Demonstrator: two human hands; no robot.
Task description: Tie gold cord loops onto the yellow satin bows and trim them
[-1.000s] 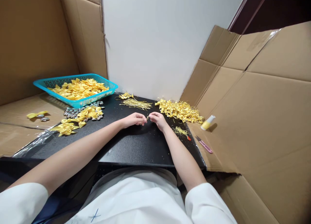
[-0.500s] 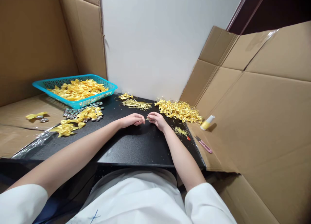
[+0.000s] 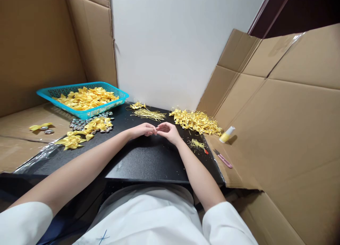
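My left hand [image 3: 145, 129] and my right hand [image 3: 169, 132] meet over the middle of the black table [image 3: 148, 160], fingertips touching. Both are closed in a pinch; whatever lies between the fingers is too small to name and mostly hidden. Just beyond them lies a bunch of thin gold ties [image 3: 149, 113]. To the right of my right hand spreads a heap of small gold ribbon bows [image 3: 196, 121]. On the left side, larger yellow ribbon bows [image 3: 72, 141] lie beside silver oval beads [image 3: 79, 124].
A turquoise basket [image 3: 84, 114] full of yellow bows stands at the back left. Toward the right are yellow thread scraps [image 3: 197, 143], pink thread snips [image 3: 223, 158] and a spool of yellow thread [image 3: 227, 134]. Cardboard walls [image 3: 287, 124] flank the table.
My hands have come together: the right hand has shifted slightly left and its fingers now touch those of the left. The small gold piece seen between them earlier is now hidden.
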